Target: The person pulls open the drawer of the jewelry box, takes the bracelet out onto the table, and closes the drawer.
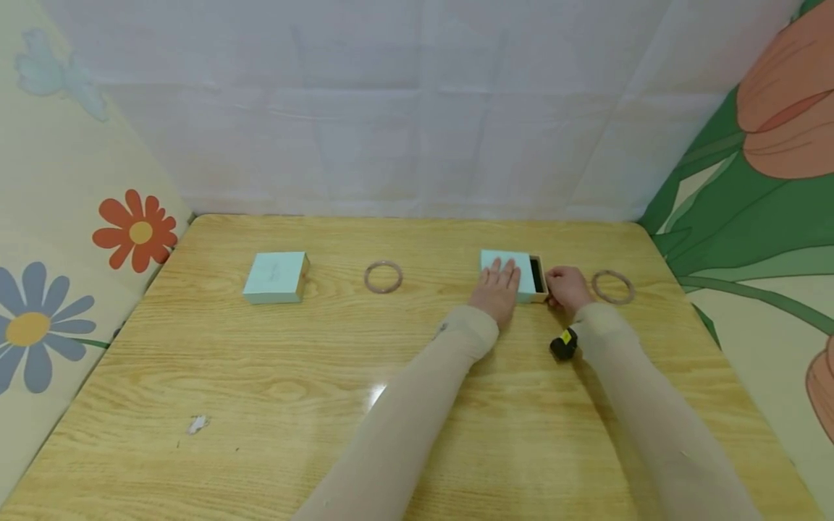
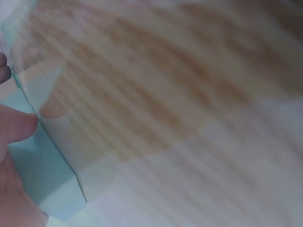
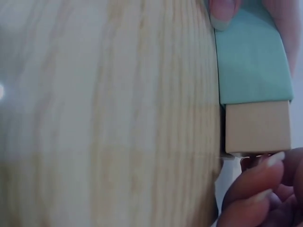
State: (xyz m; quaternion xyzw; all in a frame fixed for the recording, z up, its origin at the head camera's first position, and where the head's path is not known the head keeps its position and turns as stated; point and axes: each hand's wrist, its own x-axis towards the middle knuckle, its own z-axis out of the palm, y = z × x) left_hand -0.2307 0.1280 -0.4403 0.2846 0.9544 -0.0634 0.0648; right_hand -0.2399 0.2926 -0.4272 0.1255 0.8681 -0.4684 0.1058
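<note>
On the right half of the table lies a mint-green drawer box (image 1: 523, 291), its tan inner drawer (image 1: 539, 278) partly out at the right end with a dark inside. My left hand (image 1: 498, 289) rests on the box's top with fingers straight, while the thumb (image 2: 19, 124) presses the front side in the left wrist view. Curled at the drawer's outer end are the fingers of my right hand (image 1: 568, 288), pinching there; what lies between the fingertips is hidden. In the right wrist view the drawer (image 3: 258, 126) juts from the green sleeve (image 3: 253, 61).
Just right of my right hand lies a pinkish ring (image 1: 613, 301). A similar ring (image 1: 383, 291) is near the table's middle. Farther left sits a second mint-green box (image 1: 276, 278), closed. A white scrap (image 1: 198, 424) lies at front left. White cloth (image 1: 417, 116) hangs behind the table.
</note>
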